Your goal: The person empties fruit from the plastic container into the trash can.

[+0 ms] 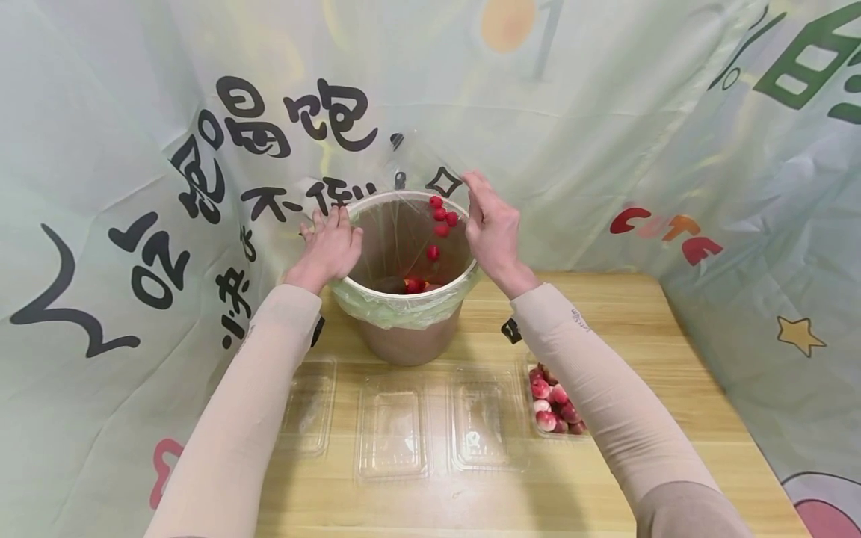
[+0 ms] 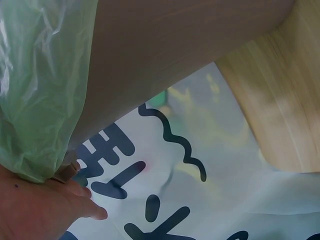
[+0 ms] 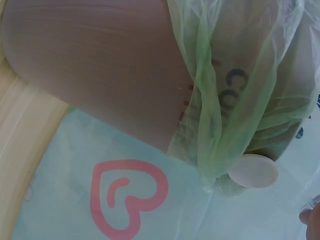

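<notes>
A brown bin stands upright on the table, lined with a pale green plastic bag folded over its rim. At the rim's left side rests my left hand, its fingers extended; in the left wrist view that hand touches the bag-covered edge. My right hand grips a transparent plastic box, tilted above the bin's far side and hard to make out. Several small red fruits are in the air below it, over the opening. More red fruits show inside the bin.
Three transparent plastic boxes, one at left, one in the middle and one at right, lie before the bin. A box of red-and-white round fruits is partly behind my right forearm. Printed cloth encloses the wooden table.
</notes>
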Demonstrator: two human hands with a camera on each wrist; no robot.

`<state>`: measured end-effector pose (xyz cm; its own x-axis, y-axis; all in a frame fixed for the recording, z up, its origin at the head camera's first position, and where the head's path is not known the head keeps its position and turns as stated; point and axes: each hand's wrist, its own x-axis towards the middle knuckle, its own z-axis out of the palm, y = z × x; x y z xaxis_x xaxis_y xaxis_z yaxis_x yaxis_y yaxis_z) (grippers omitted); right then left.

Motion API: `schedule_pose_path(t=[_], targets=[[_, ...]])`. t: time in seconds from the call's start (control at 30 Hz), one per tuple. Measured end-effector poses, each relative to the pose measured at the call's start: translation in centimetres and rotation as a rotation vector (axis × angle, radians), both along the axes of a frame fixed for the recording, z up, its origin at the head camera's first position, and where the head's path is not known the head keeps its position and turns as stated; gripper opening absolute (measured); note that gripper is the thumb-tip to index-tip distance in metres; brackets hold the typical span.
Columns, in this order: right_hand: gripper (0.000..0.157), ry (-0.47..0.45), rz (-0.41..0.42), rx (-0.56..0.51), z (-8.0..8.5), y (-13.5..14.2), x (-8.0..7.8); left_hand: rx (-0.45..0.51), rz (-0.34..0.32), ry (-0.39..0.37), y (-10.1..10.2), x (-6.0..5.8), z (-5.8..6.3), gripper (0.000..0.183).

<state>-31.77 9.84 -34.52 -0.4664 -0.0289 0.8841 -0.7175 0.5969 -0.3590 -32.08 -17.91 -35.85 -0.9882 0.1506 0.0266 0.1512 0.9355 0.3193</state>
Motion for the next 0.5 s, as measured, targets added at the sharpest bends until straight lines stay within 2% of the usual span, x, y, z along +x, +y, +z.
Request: schedule_pose_path(t=[0.5], targets=[[0.026, 0.029, -0.009, -0.026, -0.12, 0.14, 0.12, -0.013, -0.003, -0.002, 0.06, 0.05, 0.0, 0.072]])
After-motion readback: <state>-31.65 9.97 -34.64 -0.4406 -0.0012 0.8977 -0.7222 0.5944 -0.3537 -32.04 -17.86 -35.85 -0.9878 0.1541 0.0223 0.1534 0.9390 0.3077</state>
